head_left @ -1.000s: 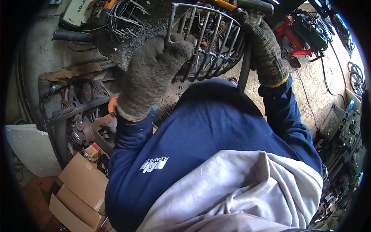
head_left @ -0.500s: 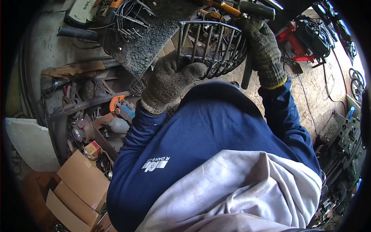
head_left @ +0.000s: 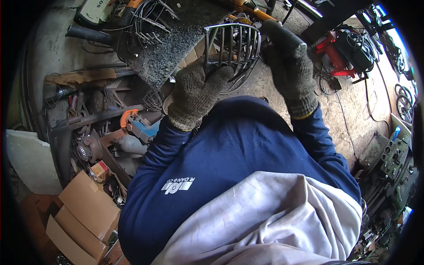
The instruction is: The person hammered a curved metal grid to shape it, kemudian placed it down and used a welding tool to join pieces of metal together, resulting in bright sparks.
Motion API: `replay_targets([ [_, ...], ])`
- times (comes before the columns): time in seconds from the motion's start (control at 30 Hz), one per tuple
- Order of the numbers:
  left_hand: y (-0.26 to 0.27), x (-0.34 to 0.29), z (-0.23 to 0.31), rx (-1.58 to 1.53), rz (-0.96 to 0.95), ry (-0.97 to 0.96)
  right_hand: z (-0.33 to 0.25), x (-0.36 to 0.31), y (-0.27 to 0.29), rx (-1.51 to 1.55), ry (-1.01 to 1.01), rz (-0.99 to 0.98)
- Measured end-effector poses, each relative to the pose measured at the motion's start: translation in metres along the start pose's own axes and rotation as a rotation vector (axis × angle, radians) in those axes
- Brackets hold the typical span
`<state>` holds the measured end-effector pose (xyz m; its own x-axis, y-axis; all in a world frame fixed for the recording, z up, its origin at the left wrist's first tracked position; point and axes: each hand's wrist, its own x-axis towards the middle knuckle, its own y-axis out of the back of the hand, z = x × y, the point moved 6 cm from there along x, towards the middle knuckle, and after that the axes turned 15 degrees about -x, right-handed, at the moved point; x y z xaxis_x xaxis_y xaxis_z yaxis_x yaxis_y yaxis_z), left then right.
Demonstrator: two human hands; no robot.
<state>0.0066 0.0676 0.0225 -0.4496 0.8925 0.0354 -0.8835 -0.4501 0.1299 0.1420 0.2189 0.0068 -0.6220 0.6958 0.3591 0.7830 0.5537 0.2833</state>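
Note:
My left hand (head_left: 194,90), in a grey-brown knit glove, is closed on the near left side of a basket-like cage of dark metal bars (head_left: 232,44). A shiny rim runs along the cage's far edge, and its bars curve down toward the right. To the right of the cage, apart from it, my gloved right hand (head_left: 295,84) is closed on a hammer (head_left: 285,39). Its dark cylindrical head slants above the fist; the handle is hidden by the glove.
A grit-covered plate (head_left: 170,48) with a bundle of wires (head_left: 152,20) lies beyond my left hand. An orange-handled tool (head_left: 258,11) is past the cage. At left are a blue grinder (head_left: 143,129) and a cardboard box (head_left: 90,205); a red-and-black machine (head_left: 342,55) stands at right.
The hammer has tipped, its right end lower, and my right hand has come nearer and slightly left, now apart from the cage. The cage has turned in my left hand and reaches less far right.

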Motion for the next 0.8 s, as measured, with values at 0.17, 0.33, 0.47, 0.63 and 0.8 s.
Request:
replay_targets([
  [0.17, 0.000, 0.002, -0.001, 0.110, -0.029, -0.067, -0.029, -0.021, -0.023, 0.438, -0.228, -0.133],
  [0.33, 0.000, 0.005, 0.001, 0.303, 0.019, -0.184, -0.053, -0.016, -0.022, -0.087, -0.110, -0.261],
  [0.47, -0.001, 0.002, 0.010, 0.276, 0.043, -0.280, -0.074, -0.017, 0.001, 0.347, -0.184, -0.137],
  [0.63, -0.009, 0.001, 0.024, 0.449, 0.010, -0.502, -0.080, -0.015, -0.006, -0.271, 0.005, -0.205],
  [0.8, 0.014, 0.009, -0.010, 0.203, 0.007, -0.258, -0.088, -0.011, -0.004, -0.164, 0.050, -0.129],
])
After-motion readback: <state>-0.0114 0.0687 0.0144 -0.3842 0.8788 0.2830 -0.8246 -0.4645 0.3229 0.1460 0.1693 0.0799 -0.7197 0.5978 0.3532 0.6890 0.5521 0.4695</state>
